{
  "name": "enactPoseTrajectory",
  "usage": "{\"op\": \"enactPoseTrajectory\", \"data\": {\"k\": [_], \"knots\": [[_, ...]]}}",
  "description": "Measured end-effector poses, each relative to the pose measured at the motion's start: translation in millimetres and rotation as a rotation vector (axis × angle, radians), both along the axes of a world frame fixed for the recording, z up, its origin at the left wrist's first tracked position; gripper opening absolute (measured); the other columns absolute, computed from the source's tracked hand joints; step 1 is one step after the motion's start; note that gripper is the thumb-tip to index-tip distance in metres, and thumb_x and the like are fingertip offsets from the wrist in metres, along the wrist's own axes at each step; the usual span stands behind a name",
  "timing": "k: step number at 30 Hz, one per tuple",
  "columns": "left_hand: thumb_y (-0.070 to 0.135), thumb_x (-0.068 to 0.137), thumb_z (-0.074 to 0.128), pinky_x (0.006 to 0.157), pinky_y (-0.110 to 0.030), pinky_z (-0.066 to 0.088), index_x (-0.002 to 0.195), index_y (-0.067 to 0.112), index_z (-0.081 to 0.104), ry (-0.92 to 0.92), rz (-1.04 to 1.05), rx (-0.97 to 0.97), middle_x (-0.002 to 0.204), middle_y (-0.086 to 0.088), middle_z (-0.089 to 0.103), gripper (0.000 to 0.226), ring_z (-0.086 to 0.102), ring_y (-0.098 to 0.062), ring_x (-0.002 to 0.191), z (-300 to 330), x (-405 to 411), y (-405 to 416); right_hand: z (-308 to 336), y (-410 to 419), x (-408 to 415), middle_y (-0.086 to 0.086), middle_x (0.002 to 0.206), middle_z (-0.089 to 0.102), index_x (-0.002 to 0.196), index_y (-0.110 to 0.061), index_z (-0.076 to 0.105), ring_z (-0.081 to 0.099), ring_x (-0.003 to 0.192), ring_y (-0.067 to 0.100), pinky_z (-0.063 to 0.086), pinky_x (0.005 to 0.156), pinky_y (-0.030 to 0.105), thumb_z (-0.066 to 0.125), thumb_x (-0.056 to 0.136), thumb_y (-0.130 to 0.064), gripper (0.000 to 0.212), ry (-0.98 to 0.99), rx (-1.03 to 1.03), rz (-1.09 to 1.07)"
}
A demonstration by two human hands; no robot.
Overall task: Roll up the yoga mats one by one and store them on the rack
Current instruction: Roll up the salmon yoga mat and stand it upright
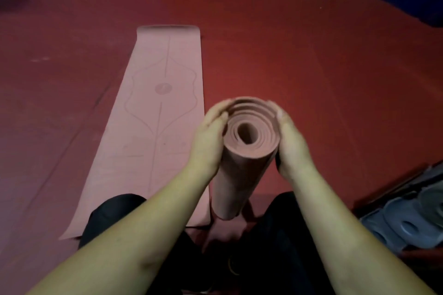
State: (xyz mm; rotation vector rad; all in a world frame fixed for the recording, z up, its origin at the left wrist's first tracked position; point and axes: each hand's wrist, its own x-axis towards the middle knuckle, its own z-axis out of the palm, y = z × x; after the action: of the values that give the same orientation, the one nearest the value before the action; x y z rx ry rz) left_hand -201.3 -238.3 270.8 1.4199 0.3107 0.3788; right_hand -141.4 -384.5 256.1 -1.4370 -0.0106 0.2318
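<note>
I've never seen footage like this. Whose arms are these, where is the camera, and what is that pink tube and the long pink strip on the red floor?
There is no machine here. A person wears a wide-angle camera on the head, so you look down along their own two bare arms. The pink tube is a rolled yoga mat, stood on end between the knees, so you see the spiral of its top end. The left hand and the right hand press against its two sides, fingers curved around it. The long strip is a second yoga mat, lying flat and unrolled on the red floor to the left. At the lower right lie some grey moulded pieces; I cannot tell what they are.
</note>
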Motion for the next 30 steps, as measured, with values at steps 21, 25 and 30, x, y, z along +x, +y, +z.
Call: {"op": "enactPoseTrajectory", "data": {"k": [21,25,30], "knots": [[0.037,0.071,0.072,0.105,-0.042,0.048,0.134,0.018,0.056,0.296,-0.026,-0.067,0.118,0.001,0.070,0.067,0.066,-0.012,0.111,-31.3,23.0,-3.2,-20.5,7.0,17.6,-0.007,0.124,0.066,0.119,-0.027,0.066,0.059,0.117,0.008,0.041,0.110,0.033,0.055,0.099,-0.032,0.022,0.038,-0.199,-0.055],[0.024,0.081,0.070,0.101,-0.043,0.050,0.120,0.021,0.060,0.282,-0.061,-0.045,0.108,0.004,0.071,0.041,0.067,-0.012,0.104,-31.4,44.6,-11.5,-25.5,-4.2,36.4,-0.003,0.122,0.068,0.108,-0.030,0.067,0.063,0.115,0.012,0.044,0.109,0.038,0.057,0.098,-0.032,0.014,0.093,-0.139,-0.083],[0.026,0.088,0.068,0.097,-0.032,0.049,0.127,0.025,0.055,0.275,-0.118,0.046,0.112,0.008,0.067,0.041,0.063,-0.011,0.107,-25.3,67.8,-28.7,-23.3,-19.0,57.5,0.001,0.114,0.072,0.106,-0.025,0.067,0.067,0.108,0.016,0.048,0.104,0.038,0.056,0.100,-0.029,0.013,0.169,-0.057,-0.149]]}}
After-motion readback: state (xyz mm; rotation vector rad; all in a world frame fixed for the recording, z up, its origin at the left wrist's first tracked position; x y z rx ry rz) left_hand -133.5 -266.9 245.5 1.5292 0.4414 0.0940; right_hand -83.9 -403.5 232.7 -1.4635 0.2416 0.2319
